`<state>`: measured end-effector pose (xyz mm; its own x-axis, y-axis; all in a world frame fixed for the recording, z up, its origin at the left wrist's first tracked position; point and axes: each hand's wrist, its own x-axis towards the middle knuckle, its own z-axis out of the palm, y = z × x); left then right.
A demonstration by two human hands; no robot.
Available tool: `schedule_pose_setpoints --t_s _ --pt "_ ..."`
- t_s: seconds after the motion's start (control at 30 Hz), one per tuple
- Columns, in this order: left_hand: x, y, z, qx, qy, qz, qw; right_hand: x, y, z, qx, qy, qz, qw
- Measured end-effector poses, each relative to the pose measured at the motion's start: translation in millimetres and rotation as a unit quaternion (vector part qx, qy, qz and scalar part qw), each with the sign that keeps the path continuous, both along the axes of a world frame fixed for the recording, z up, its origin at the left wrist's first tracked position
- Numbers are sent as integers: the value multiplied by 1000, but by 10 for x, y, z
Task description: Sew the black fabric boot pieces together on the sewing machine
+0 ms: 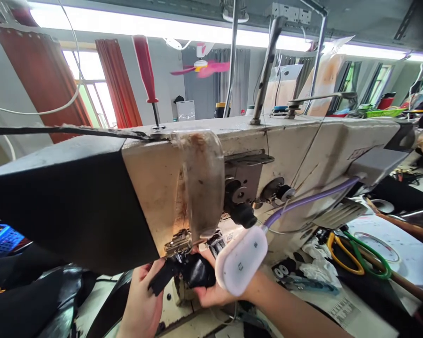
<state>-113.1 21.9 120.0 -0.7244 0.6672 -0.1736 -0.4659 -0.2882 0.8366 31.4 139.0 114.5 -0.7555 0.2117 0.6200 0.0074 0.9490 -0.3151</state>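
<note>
A black, partly shiny piece of material [197, 271] lies bunched under the needle area of a cream sewing machine [155, 188]. My left hand [143, 291] pinches its left end between thumb and fingers. From the right, my right hand [211, 291] grips the same piece, its fingers partly hidden behind the material and a white lamp head [241, 260] on a purple flexible neck [310, 195]. The metal presser parts [178, 242] sit directly above the material. A cloudy plastic guard [204, 183] hangs in front of the machine head.
A red-handled screwdriver [146, 70] stands upright on the machine's top. To the right lie scissors with yellow and green handles [359, 256], blue snips [312, 285] and a tape roll [377, 246]. Dark material [24, 291] is piled at left near a blue basket [7, 244].
</note>
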Motion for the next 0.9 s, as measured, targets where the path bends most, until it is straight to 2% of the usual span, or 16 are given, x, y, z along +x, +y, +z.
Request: schedule_pose_setpoints --t_s 0.07,0.17,0.3,0.43,0.53,0.63,0.73,0.9 --pt "101 4 14 6 -34 23 999 -15 23 -63 29 41 3 999" --pt "211 24 3 24 -27 50 998 30 -29 -65 51 84 -10 995" --pt "243 51 -60 58 -21 67 996 88 -133 64 -4 48 -38 998" --pt "240 53 -99 69 -13 59 996 84 -94 237 -48 -22 24 998" --pt "286 42 -100 65 -18 70 995 61 23 287 -37 -80 69 994" --pt "378 27 -109 40 -55 116 991 47 128 200 9 -128 17 992" --pt "457 17 -163 15 -73 161 984 57 170 50 24 -113 -25 993" --pt "453 13 -315 16 -90 147 985 104 199 -48 40 -88 -14 995"
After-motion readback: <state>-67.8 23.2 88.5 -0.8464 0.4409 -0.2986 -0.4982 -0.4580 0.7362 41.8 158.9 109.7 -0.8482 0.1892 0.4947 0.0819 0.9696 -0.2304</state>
